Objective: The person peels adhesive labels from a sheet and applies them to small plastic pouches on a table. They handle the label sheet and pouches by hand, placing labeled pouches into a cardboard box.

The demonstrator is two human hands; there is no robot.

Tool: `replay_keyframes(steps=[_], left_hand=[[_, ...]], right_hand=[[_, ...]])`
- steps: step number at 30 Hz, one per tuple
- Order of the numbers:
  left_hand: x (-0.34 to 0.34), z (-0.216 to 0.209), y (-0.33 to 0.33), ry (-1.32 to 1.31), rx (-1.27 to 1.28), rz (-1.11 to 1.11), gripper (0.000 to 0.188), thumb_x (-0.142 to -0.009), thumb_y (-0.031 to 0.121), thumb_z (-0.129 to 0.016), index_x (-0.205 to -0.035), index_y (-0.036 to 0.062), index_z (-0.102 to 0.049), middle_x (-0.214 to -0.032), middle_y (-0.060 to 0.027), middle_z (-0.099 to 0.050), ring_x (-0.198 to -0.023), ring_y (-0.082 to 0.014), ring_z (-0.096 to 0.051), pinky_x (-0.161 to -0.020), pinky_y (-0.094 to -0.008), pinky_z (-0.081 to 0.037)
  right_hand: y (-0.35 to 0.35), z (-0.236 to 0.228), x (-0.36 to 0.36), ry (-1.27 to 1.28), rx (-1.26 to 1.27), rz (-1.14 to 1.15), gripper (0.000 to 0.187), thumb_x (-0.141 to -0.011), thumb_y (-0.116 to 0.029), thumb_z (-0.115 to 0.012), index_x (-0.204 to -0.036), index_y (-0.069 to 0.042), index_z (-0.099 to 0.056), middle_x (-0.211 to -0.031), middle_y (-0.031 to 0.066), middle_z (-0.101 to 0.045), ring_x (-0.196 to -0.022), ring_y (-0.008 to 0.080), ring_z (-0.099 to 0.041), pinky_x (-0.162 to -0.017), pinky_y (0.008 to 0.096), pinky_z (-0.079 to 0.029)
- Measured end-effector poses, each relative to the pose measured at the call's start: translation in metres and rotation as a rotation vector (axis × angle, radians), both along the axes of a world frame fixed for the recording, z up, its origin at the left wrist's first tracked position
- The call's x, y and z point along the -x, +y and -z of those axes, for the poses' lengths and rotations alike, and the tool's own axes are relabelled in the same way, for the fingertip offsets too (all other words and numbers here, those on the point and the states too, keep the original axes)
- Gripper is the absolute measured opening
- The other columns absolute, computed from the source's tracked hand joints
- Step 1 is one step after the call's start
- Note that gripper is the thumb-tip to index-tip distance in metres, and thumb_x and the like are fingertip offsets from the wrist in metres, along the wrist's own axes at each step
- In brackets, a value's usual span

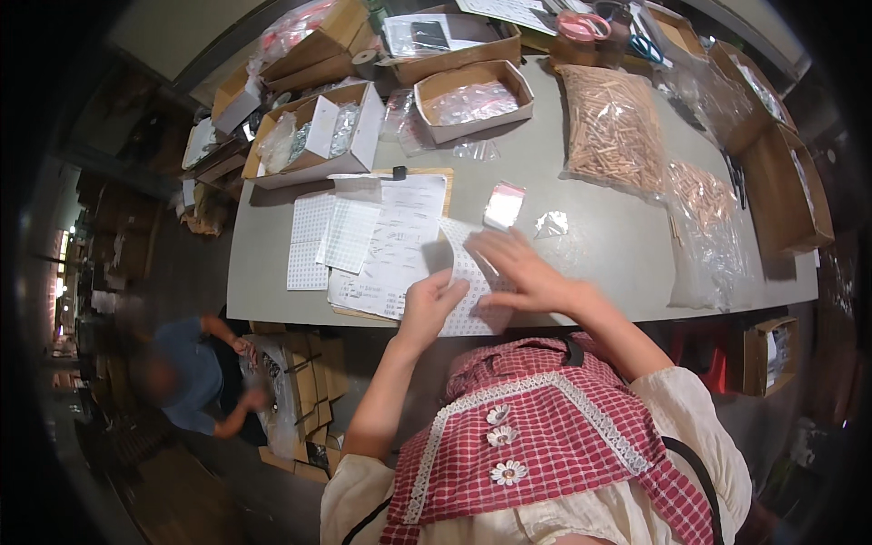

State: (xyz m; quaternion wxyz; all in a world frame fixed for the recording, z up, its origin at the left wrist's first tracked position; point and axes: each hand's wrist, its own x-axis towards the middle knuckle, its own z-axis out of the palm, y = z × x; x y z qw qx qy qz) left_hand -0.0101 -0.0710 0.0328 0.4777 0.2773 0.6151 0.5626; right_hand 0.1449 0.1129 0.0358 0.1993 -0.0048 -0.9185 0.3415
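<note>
A white sheet printed with rows of small marks, like a label sheet [467, 316], stands slightly curled at the table's near edge. My left hand [429, 311] grips its left side between thumb and fingers. Over the sheet's right part lies my right hand [536, 280], fingers stretched out and thumb apart; nothing shows in its grasp. Just beyond the hands are a small clear bag with a white face and reddish top [504, 205] and a small shiny clear piece [551, 224]. Left of them, a clipboard with written papers [400, 236] carries smaller printed sheets [350, 234].
A large bag of wooden dowels [613, 127] and a smaller one [701, 204] stand at the right. Boxes of hardware bags [363, 136] and empty-looking clear bags [427, 102] line the back left. Cartons [792, 186] edge the right. Another person [195, 372] works at lower left.
</note>
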Motion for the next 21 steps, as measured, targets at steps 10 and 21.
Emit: replay_keyframes(steps=[10, 21], left_hand=[[0.023, 0.002, 0.017, 0.138, -0.19, -0.33, 0.037, -0.1, 0.017, -0.061, -0.13, -0.0042, -0.063, -0.126, -0.0121, -0.068, -0.118, -0.0213, -0.062, -0.104, -0.0342, -0.046], [-0.029, 0.066, 0.034, 1.62, -0.049, 0.135, 0.041, -0.091, 0.017, -0.062, -0.128, 0.0009, -0.065, -0.139, -0.0203, -0.057, -0.134, -0.0358, -0.051, -0.11, -0.0515, -0.037]], right_hand=[[0.02, 0.014, -0.015, 0.117, 0.971, 0.344, 0.05, -0.096, -0.024, -0.073, -0.137, -0.003, -0.055, -0.116, 0.0095, -0.07, -0.102, 0.018, -0.069, -0.089, 0.0341, -0.056], [0.067, 0.022, -0.027, 0.01, 1.346, 0.411, 0.044, -0.103, -0.034, -0.062, -0.127, 0.003, -0.061, -0.11, 0.0074, -0.072, -0.095, 0.0131, -0.07, -0.084, 0.0277, -0.055]])
